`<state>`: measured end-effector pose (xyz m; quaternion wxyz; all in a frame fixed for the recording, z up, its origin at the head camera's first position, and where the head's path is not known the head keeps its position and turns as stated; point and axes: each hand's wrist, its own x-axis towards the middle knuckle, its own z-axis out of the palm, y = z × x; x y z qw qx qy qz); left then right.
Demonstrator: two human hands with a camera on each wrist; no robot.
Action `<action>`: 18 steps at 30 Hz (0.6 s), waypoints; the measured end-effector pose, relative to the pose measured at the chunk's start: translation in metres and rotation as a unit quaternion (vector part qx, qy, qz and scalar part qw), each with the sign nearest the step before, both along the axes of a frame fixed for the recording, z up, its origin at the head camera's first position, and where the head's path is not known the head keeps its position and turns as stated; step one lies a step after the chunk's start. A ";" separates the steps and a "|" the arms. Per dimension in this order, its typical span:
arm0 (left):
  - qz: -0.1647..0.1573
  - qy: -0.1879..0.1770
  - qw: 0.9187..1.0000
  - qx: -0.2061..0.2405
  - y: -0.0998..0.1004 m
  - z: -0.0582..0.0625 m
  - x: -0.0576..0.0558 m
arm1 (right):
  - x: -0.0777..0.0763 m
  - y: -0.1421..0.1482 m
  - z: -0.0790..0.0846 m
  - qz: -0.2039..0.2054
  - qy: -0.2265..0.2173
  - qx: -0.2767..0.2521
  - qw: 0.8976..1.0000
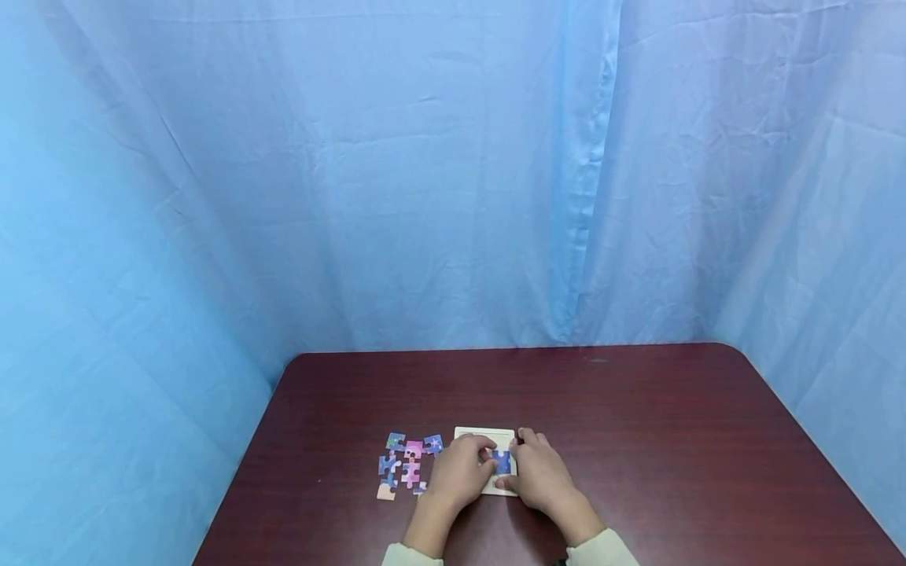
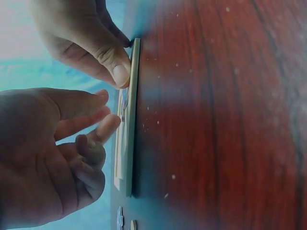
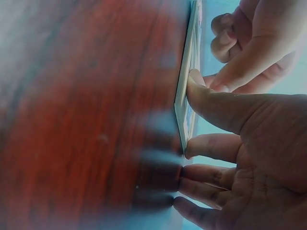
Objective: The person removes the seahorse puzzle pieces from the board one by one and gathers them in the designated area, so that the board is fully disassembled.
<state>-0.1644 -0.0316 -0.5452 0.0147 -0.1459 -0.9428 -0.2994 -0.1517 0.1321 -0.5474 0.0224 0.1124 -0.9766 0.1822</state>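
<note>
A pale puzzle tray (image 1: pixel 506 432) lies on the table, with a blue puzzle piece (image 1: pixel 502 462) inside toward its right side. My right hand (image 1: pixel 547 478) holds the tray by its right part, thumb on the near rim and index finger at the side edge. In the right wrist view, the other fingers (image 3: pixel 204 175) of that hand reach down to the tabletop. Over the tray's left part is my left hand (image 1: pixel 462 472), hiding much of it. Its thumb and forefinger stand apart close over the tray in the left wrist view, with nothing visible between them.
Left of the tray lie several loose jigsaw pieces, among them a pink piece (image 1: pixel 411 472), a blue one with a star (image 1: pixel 433 444) and a blue-and-cream one (image 1: pixel 386 491). The dark reddish table (image 1: pixel 658 424) backs onto a blue curtain (image 1: pixel 425 196).
</note>
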 end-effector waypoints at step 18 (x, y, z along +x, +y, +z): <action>0.020 0.022 0.999 -0.039 0.008 -0.003 -0.001 | 0.000 0.001 -0.001 0.000 0.000 0.002 1.000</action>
